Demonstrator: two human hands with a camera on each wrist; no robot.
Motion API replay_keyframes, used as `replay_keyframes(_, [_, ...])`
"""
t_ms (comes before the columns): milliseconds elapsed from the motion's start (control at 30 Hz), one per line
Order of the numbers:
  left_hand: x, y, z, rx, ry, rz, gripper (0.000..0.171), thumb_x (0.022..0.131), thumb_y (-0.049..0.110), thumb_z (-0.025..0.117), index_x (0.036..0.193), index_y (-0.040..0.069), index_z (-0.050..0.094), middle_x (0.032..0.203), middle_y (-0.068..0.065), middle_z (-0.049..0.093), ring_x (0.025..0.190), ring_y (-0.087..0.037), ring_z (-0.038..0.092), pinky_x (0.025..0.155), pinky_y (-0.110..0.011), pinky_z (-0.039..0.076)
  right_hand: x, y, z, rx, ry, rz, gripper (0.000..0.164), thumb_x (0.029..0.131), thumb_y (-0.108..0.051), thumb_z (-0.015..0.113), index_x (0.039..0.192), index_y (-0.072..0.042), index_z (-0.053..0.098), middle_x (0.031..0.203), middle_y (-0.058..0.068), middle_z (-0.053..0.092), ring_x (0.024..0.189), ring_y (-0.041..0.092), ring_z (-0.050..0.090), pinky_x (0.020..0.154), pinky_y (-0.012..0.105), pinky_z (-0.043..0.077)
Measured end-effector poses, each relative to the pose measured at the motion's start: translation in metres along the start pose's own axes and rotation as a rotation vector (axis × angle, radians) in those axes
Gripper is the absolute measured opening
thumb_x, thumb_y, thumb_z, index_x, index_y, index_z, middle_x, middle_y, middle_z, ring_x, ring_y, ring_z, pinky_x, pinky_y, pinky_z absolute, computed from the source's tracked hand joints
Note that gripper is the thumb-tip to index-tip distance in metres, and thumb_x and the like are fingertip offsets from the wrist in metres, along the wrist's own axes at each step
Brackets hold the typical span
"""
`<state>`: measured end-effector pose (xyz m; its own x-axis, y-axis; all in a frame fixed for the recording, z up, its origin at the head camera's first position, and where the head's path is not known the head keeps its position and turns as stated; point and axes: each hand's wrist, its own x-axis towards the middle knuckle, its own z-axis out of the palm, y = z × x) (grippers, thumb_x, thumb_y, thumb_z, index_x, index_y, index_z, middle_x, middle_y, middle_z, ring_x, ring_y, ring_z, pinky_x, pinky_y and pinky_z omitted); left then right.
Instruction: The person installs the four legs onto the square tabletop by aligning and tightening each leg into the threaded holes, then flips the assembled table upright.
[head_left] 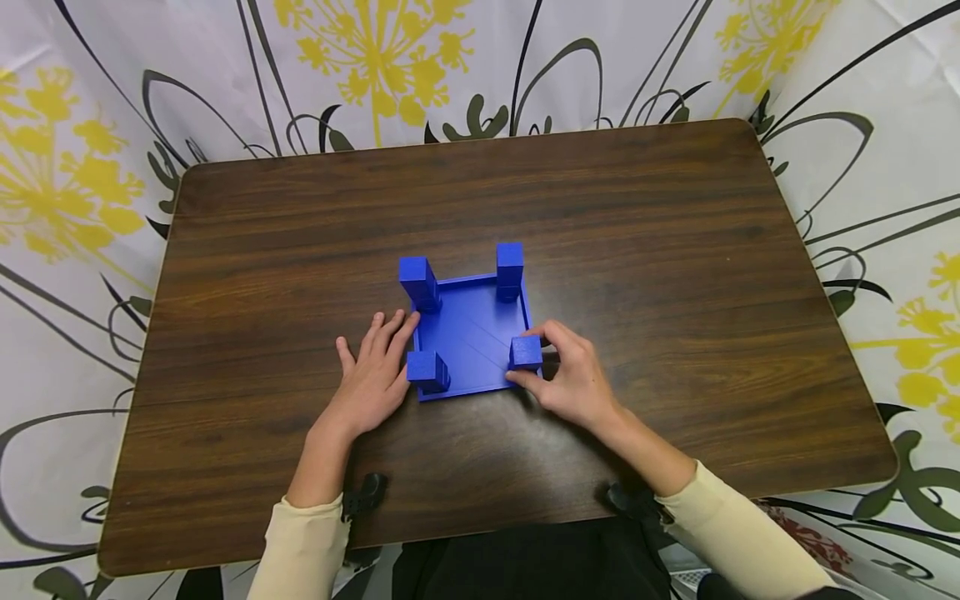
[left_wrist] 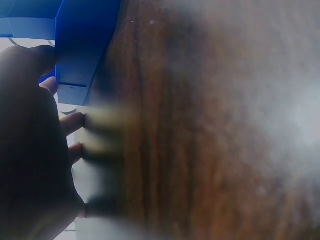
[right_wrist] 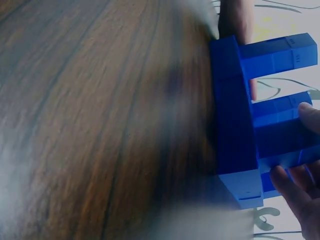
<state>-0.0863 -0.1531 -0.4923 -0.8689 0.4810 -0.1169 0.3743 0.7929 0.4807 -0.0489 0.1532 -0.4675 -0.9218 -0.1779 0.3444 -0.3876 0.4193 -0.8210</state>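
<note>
A square blue tray (head_left: 476,329) with a low rim lies on the wooden table, and a blue post stands upright at each corner. My right hand (head_left: 573,375) pinches the near right post (head_left: 525,353) between thumb and fingers. Against the tray's left side rests my left hand (head_left: 369,379), its fingers stretched out and spread. Beside that hand are the near left post (head_left: 427,371) and the far left post (head_left: 420,283). The far right post (head_left: 509,271) is untouched. In the right wrist view, fingertips (right_wrist: 279,174) press on the blue post.
The brown wood-grain table (head_left: 645,233) extends on all sides of the tray. Behind and around it hangs a white cloth (head_left: 465,50) with yellow flowers and dark stems. Dark wrist straps with cameras sit at both cuffs.
</note>
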Motion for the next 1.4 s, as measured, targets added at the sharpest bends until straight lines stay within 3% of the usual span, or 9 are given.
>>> replay_keyframes(367, [-0.002,0.000,0.000,-0.030,0.009,-0.033,0.060,0.105,0.043,0.031,0.159,0.031,0.009,0.163,-0.008,0.012,0.149,-0.033,-0.002,0.101,-0.073,-0.015,0.003,-0.004,-0.003,0.003,-0.069,0.058,0.045,0.068,-0.009,0.091,0.104,-0.007,0.064,0.099,0.003,0.066,0.091,0.016,0.064,0.073,0.039,0.056])
replay_keyframes(667, [-0.004,0.003,0.001,-0.095,0.081,-0.043,0.062,0.104,0.042,0.040,0.159,0.026,0.015,0.160,-0.010,0.022,0.149,-0.034,0.006,0.101,-0.074,-0.011,0.009,-0.005,-0.027,-0.068,-0.334,0.129,0.059,0.076,0.005,0.078,0.128,-0.015,0.060,0.115,0.000,0.062,0.108,0.020,0.060,0.091,0.048,0.048])
replay_keyframes(767, [-0.006,0.005,0.000,-0.132,0.109,-0.053,0.064,0.103,0.037,0.047,0.158,0.022,0.019,0.158,-0.010,0.028,0.148,-0.033,0.011,0.103,-0.073,-0.007,0.011,-0.003,-0.035,-0.038,-0.405,0.155,0.058,0.081,0.010,0.071,0.133,-0.011,0.057,0.120,0.004,0.061,0.108,0.023,0.060,0.089,0.045,0.050])
replay_keyframes(867, [-0.006,0.006,0.000,-0.148,0.163,-0.061,0.060,0.101,0.030,0.052,0.155,0.017,0.030,0.154,-0.009,0.036,0.146,-0.033,0.019,0.105,-0.073,0.000,0.014,0.001,-0.039,-0.006,-0.385,0.203,0.051,0.085,0.012,0.064,0.132,-0.004,0.057,0.118,0.009,0.064,0.104,0.024,0.062,0.082,0.040,0.053])
replay_keyframes(1000, [-0.002,0.011,0.002,-0.141,0.289,-0.074,0.051,0.098,0.023,0.058,0.146,0.009,0.048,0.143,-0.010,0.048,0.138,-0.034,0.034,0.105,-0.067,0.015,0.022,0.010,-0.040,0.050,-0.288,0.288,0.041,0.090,0.011,0.059,0.130,0.004,0.057,0.112,0.016,0.067,0.099,0.029,0.065,0.080,0.041,0.053])
replay_keyframes(1133, [0.008,0.020,0.003,-0.168,0.395,-0.142,0.042,0.096,0.022,0.062,0.135,0.006,0.060,0.130,-0.012,0.057,0.121,-0.033,0.047,0.093,-0.055,0.034,0.032,0.019,-0.035,0.155,-0.256,0.414,0.040,0.093,0.008,0.056,0.133,0.008,0.053,0.114,0.023,0.064,0.096,0.035,0.065,0.078,0.045,0.055])
replay_keyframes(1267, [0.017,0.022,-0.001,-0.238,0.425,-0.250,0.038,0.096,0.022,0.062,0.128,0.003,0.065,0.114,-0.013,0.064,0.098,-0.029,0.057,0.080,-0.047,0.042,0.039,0.023,-0.026,0.195,-0.267,0.523,0.041,0.096,0.003,0.054,0.136,0.009,0.050,0.117,0.024,0.061,0.098,0.034,0.064,0.075,0.042,0.057])
replay_keyframes(1400, [0.024,0.025,-0.007,-0.271,0.395,-0.327,0.038,0.096,0.025,0.061,0.124,0.000,0.067,0.100,-0.012,0.066,0.080,-0.024,0.060,0.074,-0.043,0.045,0.045,0.024,-0.018,0.153,-0.289,0.548,0.042,0.096,-0.001,0.056,0.137,0.009,0.049,0.116,0.023,0.061,0.096,0.030,0.063,0.073,0.037,0.057])
